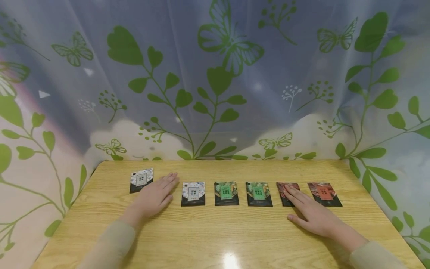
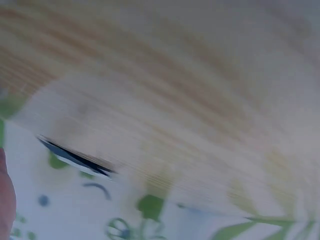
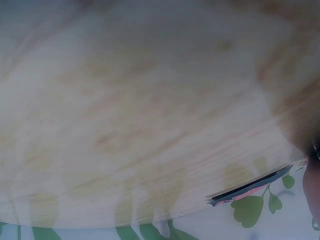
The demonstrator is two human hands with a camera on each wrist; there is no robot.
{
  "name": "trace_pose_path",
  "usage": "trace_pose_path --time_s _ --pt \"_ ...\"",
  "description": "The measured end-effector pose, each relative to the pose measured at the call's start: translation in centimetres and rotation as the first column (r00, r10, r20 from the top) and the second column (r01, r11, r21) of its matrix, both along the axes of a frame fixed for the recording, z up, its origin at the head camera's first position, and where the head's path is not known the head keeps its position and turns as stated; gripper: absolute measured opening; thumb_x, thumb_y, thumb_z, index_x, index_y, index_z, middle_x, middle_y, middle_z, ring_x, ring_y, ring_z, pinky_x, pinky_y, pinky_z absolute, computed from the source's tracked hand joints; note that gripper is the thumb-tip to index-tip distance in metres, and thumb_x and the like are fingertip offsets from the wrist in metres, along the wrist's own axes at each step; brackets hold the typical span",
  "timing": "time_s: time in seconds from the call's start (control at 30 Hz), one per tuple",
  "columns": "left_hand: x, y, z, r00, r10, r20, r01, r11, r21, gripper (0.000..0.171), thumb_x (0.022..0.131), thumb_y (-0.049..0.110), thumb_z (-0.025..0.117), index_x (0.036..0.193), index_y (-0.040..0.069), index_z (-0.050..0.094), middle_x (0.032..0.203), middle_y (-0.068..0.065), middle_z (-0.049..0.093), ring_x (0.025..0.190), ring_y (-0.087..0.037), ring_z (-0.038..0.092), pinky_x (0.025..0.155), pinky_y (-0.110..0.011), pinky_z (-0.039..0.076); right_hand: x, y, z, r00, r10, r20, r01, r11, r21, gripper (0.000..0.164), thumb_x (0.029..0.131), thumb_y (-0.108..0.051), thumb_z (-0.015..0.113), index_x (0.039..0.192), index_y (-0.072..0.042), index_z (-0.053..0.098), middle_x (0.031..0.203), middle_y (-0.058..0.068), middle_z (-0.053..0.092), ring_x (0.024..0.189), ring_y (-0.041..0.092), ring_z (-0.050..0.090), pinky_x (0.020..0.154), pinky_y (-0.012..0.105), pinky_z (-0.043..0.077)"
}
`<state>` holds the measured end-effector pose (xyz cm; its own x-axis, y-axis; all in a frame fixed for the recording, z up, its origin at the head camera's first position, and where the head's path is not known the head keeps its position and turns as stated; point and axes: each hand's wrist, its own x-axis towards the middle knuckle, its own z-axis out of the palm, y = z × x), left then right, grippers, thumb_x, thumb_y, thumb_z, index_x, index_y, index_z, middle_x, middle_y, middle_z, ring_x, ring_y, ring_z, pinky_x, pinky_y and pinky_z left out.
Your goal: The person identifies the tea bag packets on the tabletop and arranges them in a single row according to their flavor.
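Note:
My left hand point(image 1: 155, 196) lies with fingers extended on the table, between two white-and-black sachets. The left sachet point(image 1: 141, 180) sits tilted and farther back, its lower right corner partly behind the hand. The other white sachet point(image 1: 193, 194) lies just right of the fingers. With straight fingers, my right hand point(image 1: 314, 216) rests on a red-and-black sachet point(image 1: 284, 189), covering its right part. Another red sachet point(image 1: 324, 194) lies to its right. In each wrist view a thin dark sachet edge point(image 2: 77, 157) shows, the right one a sachet point(image 3: 252, 187) with a pinkish underside.
Two green-and-black sachets point(image 1: 226, 193) lie in the middle of the row. All rest on a light wooden table point(image 1: 201, 239). Behind and at both sides hangs a curtain point(image 1: 174, 74) with green leaves and butterflies, meeting the table's far edge.

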<state>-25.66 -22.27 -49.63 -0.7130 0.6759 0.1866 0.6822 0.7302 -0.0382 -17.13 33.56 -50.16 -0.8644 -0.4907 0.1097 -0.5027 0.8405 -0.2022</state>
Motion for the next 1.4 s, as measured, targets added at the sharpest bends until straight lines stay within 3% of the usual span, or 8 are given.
trace_pose_path --time_s 0.33,0.53,0.67,0.87,1.23,1.4 --pt "-0.5 -4.8 0.0 0.984 0.175 0.035 -0.175 0.984 0.011 0.057 0.108 0.021 0.057 0.156 -0.007 0.045 0.165 -0.028 0.042 0.153 -0.046 0.042 0.128 -0.059 0.037 0.0 -0.1 0.1 1.0 0.0 0.018 0.0 1.0 0.002 0.074 0.106 -0.046 0.062 0.164 -0.007 0.039 0.171 0.02 0.037 0.151 0.047 0.043 0.113 0.066 0.05" --pt "-1.0 -6.6 0.0 0.955 0.28 0.099 -0.279 0.96 -0.016 0.061 0.111 0.026 0.053 0.161 -0.006 0.038 0.168 -0.03 0.037 0.156 -0.048 0.036 0.13 -0.061 0.033 -0.1 -0.2 0.3 1.0 -0.002 0.031 0.002 1.0 0.006 0.074 0.107 -0.046 0.062 0.164 -0.006 0.039 0.171 0.02 0.036 0.152 0.046 0.042 0.114 0.065 0.049" --pt "-1.0 -7.1 0.0 0.94 0.313 0.133 -0.31 0.95 -0.044 0.061 0.112 0.026 0.051 0.16 -0.008 0.037 0.167 -0.032 0.036 0.155 -0.049 0.037 0.129 -0.062 0.034 0.0 -0.3 0.4 0.999 -0.003 0.037 0.003 1.0 0.003 0.074 0.107 -0.047 0.062 0.164 -0.006 0.039 0.172 0.02 0.035 0.153 0.046 0.041 0.115 0.065 0.049" --pt "-0.6 -6.9 0.3 0.929 0.318 0.191 -0.316 0.948 -0.042 0.059 0.112 0.024 0.049 0.16 -0.009 0.037 0.166 -0.032 0.037 0.153 -0.05 0.039 0.127 -0.062 0.037 -0.1 -0.1 0.2 1.0 -0.004 0.03 0.004 1.0 0.007 0.074 0.107 -0.046 0.062 0.165 -0.007 0.038 0.172 0.019 0.035 0.153 0.046 0.041 0.115 0.065 0.049" --pt "0.7 -5.6 0.0 0.968 0.212 0.136 -0.212 0.977 -0.018 0.056 0.11 0.021 0.054 0.158 -0.007 0.043 0.164 -0.027 0.045 0.151 -0.046 0.046 0.124 -0.06 0.043 0.0 0.0 0.1 1.0 -0.002 0.005 0.002 1.0 0.006 0.074 0.106 -0.046 0.063 0.165 -0.008 0.038 0.171 0.019 0.036 0.151 0.047 0.042 0.113 0.065 0.05" --pt "1.6 -4.8 0.0 0.976 0.192 0.101 -0.189 0.981 -0.039 0.057 0.11 0.023 0.055 0.159 -0.005 0.043 0.164 -0.025 0.046 0.15 -0.043 0.048 0.122 -0.057 0.046 0.1 -0.1 0.2 1.0 -0.008 0.019 0.008 1.0 0.001 0.075 0.106 -0.047 0.063 0.165 -0.008 0.038 0.171 0.02 0.036 0.152 0.047 0.042 0.114 0.066 0.049"
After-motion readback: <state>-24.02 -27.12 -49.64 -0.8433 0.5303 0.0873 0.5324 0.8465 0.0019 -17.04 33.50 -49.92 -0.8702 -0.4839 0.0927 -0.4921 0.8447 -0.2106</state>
